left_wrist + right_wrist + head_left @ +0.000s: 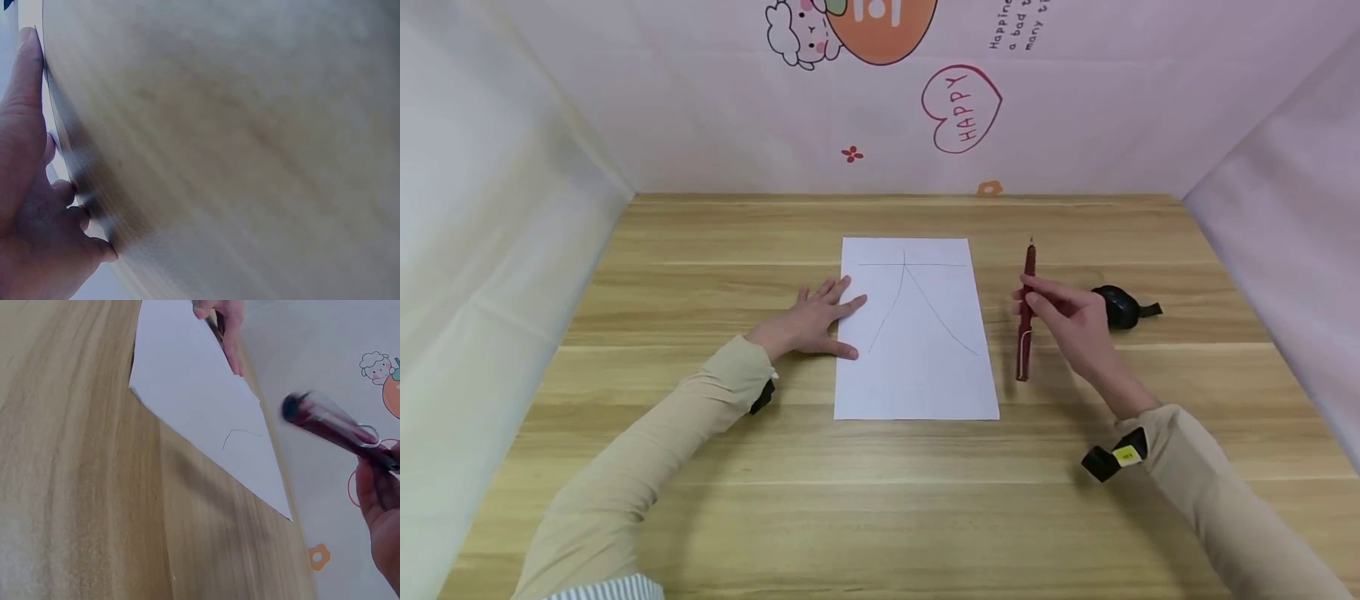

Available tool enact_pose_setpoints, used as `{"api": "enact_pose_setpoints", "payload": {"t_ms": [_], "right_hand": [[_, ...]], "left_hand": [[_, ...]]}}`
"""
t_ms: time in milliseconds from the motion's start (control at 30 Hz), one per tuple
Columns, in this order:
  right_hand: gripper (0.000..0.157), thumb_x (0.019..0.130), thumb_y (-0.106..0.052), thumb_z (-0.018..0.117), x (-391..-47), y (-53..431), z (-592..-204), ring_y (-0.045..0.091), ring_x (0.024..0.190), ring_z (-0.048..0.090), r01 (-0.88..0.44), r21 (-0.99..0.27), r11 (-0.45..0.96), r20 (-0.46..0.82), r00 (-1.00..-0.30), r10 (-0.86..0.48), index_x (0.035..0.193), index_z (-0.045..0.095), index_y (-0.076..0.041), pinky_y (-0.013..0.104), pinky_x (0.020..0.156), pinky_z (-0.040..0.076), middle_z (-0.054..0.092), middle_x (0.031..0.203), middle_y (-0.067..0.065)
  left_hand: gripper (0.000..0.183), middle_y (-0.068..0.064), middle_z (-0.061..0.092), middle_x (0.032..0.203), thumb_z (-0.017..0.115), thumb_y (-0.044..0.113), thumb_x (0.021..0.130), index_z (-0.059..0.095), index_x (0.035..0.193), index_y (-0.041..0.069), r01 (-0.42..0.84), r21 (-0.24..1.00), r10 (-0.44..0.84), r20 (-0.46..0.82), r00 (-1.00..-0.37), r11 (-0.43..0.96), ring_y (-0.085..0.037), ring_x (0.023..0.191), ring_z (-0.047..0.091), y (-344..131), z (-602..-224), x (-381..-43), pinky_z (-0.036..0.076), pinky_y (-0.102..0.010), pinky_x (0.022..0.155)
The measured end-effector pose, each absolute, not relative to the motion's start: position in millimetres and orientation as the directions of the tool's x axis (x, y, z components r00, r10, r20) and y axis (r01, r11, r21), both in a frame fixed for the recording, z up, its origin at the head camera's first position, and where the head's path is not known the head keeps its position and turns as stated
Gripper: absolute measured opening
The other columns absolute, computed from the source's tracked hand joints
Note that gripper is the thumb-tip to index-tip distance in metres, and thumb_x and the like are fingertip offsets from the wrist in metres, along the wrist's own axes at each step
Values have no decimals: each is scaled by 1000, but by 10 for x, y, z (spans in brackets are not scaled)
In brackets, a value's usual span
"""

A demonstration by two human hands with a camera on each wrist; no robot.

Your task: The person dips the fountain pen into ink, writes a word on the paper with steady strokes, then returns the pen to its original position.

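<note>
A white sheet of paper (917,387) lies on the wooden table, bearing a thin horizontal line, a short upright stroke and two curves that spread downward. My left hand (811,325) rests at the sheet's left edge with fingers spread, thumb and fingertips on the paper; the left wrist view shows the same hand (28,187) side-on along that edge. To the right of the sheet, my right hand (1075,325) pinches a dark red fountain pen (1024,333) around its middle. Its nib points away from me, and the clip end (331,425) looms large in the right wrist view.
A rounded black object (1118,307) with a short strap lies just beyond my right hand. White cloth walls border the table (880,500) at both sides, and a printed backdrop (737,125) with a red heart hangs behind it.
</note>
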State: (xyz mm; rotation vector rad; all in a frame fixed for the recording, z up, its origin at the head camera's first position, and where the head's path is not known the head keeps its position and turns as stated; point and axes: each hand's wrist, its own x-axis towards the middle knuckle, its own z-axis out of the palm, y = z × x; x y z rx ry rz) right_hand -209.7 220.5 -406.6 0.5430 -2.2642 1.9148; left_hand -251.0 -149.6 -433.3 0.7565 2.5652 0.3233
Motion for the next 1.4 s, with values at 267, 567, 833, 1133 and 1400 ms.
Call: {"api": "enact_pose_setpoints", "payload": {"t_ms": [267, 567, 833, 1133, 1400], "right_hand": [[40, 91, -8, 61, -2146, 2413, -4032, -9, 64, 62, -248, -771, 587, 232, -967, -105, 130, 56, -4, 12, 57, 50, 71, 94, 25], [40, 91, -16, 59, -2177, 3207, -4049, -24, 62, 47, -12, -663, 748, 117, -989, 88, 126, 57, 4, 6, 54, 43, 72, 87, 15], [36, 89, -10, 56, -2077, 3782, -4207, -28, 52, 36, 47, -529, 847, 115, -985, 127, 119, 58, 11, 8, 45, 41, 62, 103, 38], [34, 87, -7, 57, -2081, 3883, -4330, -16, 52, 48, 0, -433, 901, 137, -988, 66, 116, 59, 10, 9, 47, 37, 66, 95, 34], [35, 88, -9, 59, -2052, 3856, -4377, 45, 79, 66, 17, -408, 913, 116, -991, 71, 116, 56, 12, 28, 53, 47, 65, 96, 34]], "left_hand": [[94, -14, -10, 160, 65, 55, 82, 14, 153, 21, 463, 328, 561, -349, -750, 823, -37, 147, -8, -1452, -4336, -2508, 0, -65, 113], [95, -15, -10, 160, 65, 55, 82, 12, 153, 21, 464, 334, 563, -332, -756, 820, -37, 147, -9, -1466, -4363, -2509, 0, -66, 112], [94, -16, -10, 159, 65, 53, 82, 14, 153, 19, 471, 353, 579, -330, -746, 808, -39, 146, -10, -1461, -4338, -2484, -2, -66, 111], [93, -17, -8, 159, 66, 52, 82, 15, 153, 19, 477, 352, 581, -317, -749, 806, -40, 146, -9, -1473, -4347, -2482, -2, -68, 110], [94, -17, -7, 159, 66, 53, 82, 15, 153, 19, 482, 338, 579, -312, -753, 808, -40, 146, -8, -1450, -4374, -2470, -1, -68, 110]]}}
